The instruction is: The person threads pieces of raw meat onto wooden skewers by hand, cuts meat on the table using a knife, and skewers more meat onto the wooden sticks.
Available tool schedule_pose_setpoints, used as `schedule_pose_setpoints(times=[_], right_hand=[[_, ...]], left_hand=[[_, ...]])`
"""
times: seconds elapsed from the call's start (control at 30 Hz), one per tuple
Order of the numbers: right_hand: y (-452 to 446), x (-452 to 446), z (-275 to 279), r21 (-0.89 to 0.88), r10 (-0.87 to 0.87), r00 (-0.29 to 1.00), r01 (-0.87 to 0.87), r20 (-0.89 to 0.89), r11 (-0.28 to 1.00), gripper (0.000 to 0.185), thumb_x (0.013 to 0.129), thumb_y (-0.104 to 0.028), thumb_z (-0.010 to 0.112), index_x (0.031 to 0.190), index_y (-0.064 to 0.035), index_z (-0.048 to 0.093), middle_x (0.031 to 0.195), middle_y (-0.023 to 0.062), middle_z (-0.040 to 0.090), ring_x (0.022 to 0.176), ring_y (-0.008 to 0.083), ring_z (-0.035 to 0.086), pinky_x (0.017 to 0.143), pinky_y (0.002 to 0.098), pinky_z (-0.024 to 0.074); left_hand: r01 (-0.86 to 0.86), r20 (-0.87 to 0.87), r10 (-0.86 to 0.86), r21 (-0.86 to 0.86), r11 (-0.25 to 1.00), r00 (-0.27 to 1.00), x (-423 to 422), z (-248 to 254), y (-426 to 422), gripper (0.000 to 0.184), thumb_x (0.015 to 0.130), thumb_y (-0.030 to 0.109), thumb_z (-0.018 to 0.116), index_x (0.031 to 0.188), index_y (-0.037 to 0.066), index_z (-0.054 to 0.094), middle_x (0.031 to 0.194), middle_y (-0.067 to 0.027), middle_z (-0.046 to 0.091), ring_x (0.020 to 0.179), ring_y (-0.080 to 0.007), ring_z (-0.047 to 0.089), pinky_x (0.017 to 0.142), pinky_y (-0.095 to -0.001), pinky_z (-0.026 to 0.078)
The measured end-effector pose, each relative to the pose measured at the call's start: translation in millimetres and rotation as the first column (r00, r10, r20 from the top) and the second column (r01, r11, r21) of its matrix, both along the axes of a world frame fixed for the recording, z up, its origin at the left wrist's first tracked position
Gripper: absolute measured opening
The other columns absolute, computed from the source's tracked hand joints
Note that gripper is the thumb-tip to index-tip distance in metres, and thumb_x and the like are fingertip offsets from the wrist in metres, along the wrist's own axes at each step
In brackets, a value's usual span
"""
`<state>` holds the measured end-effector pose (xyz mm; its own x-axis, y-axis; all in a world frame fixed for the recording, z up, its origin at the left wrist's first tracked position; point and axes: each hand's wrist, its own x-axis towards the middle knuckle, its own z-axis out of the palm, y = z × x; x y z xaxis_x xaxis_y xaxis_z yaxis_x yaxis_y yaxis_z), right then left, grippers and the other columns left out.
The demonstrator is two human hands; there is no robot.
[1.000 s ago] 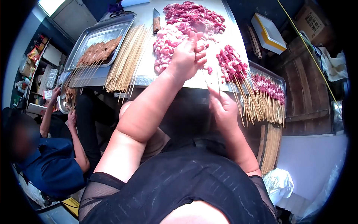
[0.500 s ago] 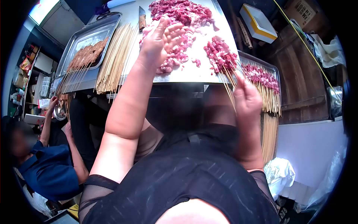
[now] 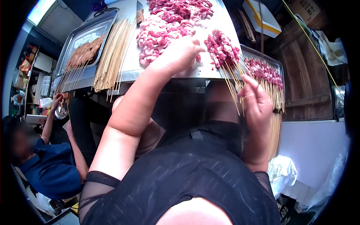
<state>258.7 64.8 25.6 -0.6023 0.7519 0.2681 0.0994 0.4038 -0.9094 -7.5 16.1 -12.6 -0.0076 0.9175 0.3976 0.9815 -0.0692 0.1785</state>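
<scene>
Where the counter [image 3: 131,59] ends: loaded skewers [image 3: 224,48] overhang handles-first, likely for easy grasping.
Left hand [image 3: 179,55]: half-curled beside meat pile [image 3: 159,32]; contents unclear.
Right hand [image 3: 259,102]: fingers narrow near handles; grip unclear.

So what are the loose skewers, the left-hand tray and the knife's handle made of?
The skewers: probably bamboo or wood, pale tan and matte. The tray: silvery, shiny metal, perhaps stainless steel, with bright reflections. The knife handle: apparently wood, brown.

Meat pile [image 3: 161,33]: red and pale pink, mottled. Bare skewers [image 3: 114,56]: pale tan. Box [image 3: 262,17]: white, yellow band. Shirt [image 3: 52,168]: dark blue.
</scene>
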Motion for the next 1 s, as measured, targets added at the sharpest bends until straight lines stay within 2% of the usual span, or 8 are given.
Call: schedule_pose_setpoints(times=[0.07, 0.13, 0.27, 0.33, 0.43, 0.67, 0.83, 1.0], right_hand=[[-16, -6, 5, -0.232, 0.153, 0.988, -0.146, 0.011, 0.962, 0.024, 0.092, -0.01, 0.052, 0.113, -0.0032, 0.061, 0.074, -0.0015, 0.058, 0.058, 0.0016, 0.046, 0.05, 0.016, 0.0364], [-25, -14, -7, -0.366, 0.255, 0.965, -0.259, -0.06, 0.894, 0.025, 0.093, -0.012, 0.051, 0.114, -0.0025, 0.059, 0.072, -0.0017, 0.057, 0.052, -0.0005, 0.041, 0.045, 0.0142, 0.0312], [-31, -26, -25, -0.557, 0.267, 0.942, -0.336, -0.204, 0.76, 0.027, 0.096, -0.017, 0.045, 0.116, -0.0006, 0.053, 0.068, -0.0019, 0.053, 0.048, 0.0005, 0.037, 0.043, 0.0148, 0.0293], [-29, -31, -33, -0.582, 0.252, 0.944, -0.33, -0.213, 0.743, 0.025, 0.096, -0.018, 0.045, 0.112, -0.001, 0.053, 0.067, -0.002, 0.053, 0.047, 0.0006, 0.037, 0.043, 0.0148, 0.0289], [-25, -39, -50, -0.619, 0.244, 0.945, -0.328, -0.22, 0.713, 0.022, 0.096, -0.02, 0.044, 0.105, -0.0019, 0.054, 0.066, -0.0021, 0.052, 0.047, 0.0007, 0.037, 0.042, 0.0149, 0.0285], [-23, -44, -69, -0.599, 0.237, 0.958, -0.286, -0.161, 0.748, 0.021, 0.094, -0.016, 0.048, 0.103, -0.0016, 0.059, 0.067, -0.0037, 0.052, 0.048, 0.0003, 0.038, 0.043, 0.0146, 0.0286], [-31, -42, -66, -0.543, 0.196, 0.962, -0.27, -0.192, 0.795, 0.027, 0.091, -0.008, 0.051, 0.116, -0.0004, 0.057, 0.067, -0.0042, 0.05, 0.054, 0.0008, 0.04, 0.047, 0.0146, 0.0315], [-32, -43, -69, -0.435, 0.226, 0.955, -0.289, -0.193, 0.853, 0.028, 0.09, -0.004, 0.053, 0.117, -0.001, 0.057, 0.068, -0.004, 0.05, 0.056, 0.0022, 0.042, 0.051, 0.0156, 0.0349]], left_hand=[[-0.099, -0.146, 0.076, -0.153, 0.983, 0.986, 14, 2, 1, 0.014, 0.074, 0.007, 0.061, 0.085, 0.012, 0.067, 0.088, -0.0073, 0.06, 0.089, -0.0256, 0.057, 0.075, -0.0368, 0.048], [-0.09, -0.178, 0.077, -0.067, 0.994, 0.981, 12, 3, 2, 0.008, 0.073, 0.01, 0.063, 0.079, 0.014, 0.067, 0.085, -0.0065, 0.059, 0.086, -0.025, 0.057, 0.073, -0.0378, 0.047], [-0.162, 0.29, 0.129, 0.091, 0.983, 0.948, -4, 12, -5, 0.008, 0.077, 0.01, 0.065, 0.084, 0.007, 0.067, 0.088, -0.0063, 0.061, 0.085, -0.0194, 0.06, 0.075, -0.0305, 0.049], [-0.245, 0.777, 0.172, -0.024, 0.969, 0.605, -16, 20, -9, 0.012, 0.082, 0.009, 0.063, 0.091, 0.003, 0.067, 0.089, -0.0045, 0.064, 0.083, -0.0117, 0.061, 0.07, -0.0233, 0.049], [-0.223, 0.924, 0.062, 0.026, 0.974, 0.376, -31, 27, -24, 0.017, 0.082, 0.014, 0.064, 0.097, 0.006, 0.068, 0.082, -0.0018, 0.066, 0.069, -0.006, 0.059, 0.061, -0.0207, 0.049], [-0.126, 0.974, -0.14, 0.119, 0.985, -0.178, -43, 29, -38, 0.026, 0.084, 0.003, 0.056, 0.108, -0.007, 0.056, 0.094, -0.018, 0.064, 0.087, -0.025, 0.065, 0.08, -0.0354, 0.056], [-0.211, 0.961, -0.191, 0.148, 0.966, -0.198, -41, 33, -38, 0.021, 0.082, 0.003, 0.061, 0.101, -0.004, 0.057, 0.094, -0.0195, 0.063, 0.087, -0.0257, 0.065, 0.078, -0.0344, 0.057], [-0.311, 0.929, -0.255, 0.166, 0.936, -0.269, -41, 33, -33, 0.042, 0.085, -0.001, 0.056, 0.122, 0.001, 0.038, 0.103, -0.0221, 0.06, 0.087, -0.0273, 0.065, 0.074, -0.032, 0.058]])
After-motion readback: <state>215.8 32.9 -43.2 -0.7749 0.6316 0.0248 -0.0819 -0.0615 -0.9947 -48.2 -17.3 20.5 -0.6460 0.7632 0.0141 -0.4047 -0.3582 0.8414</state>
